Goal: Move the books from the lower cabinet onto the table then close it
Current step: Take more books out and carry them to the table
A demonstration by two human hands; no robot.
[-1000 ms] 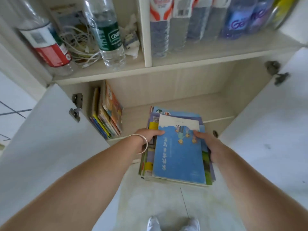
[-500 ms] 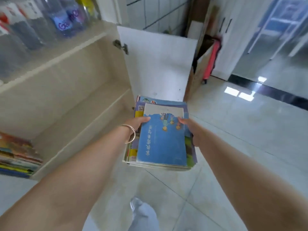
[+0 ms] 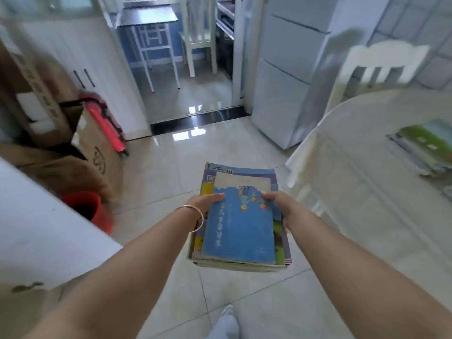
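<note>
Both hands (image 3: 208, 201) carry book stack (image 3: 241, 223) over open floor (image 3: 171, 172) beside table (image 3: 354, 192).

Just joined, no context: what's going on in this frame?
A person is carrying a stack of books with both hands, the left hand gripping its left edge and the right hand its right edge. The stack is held in the air above the tiled floor, not resting on anything. The round table is to the right, with some books already lying on it. A white cabinet door stands open at lower left.
</note>
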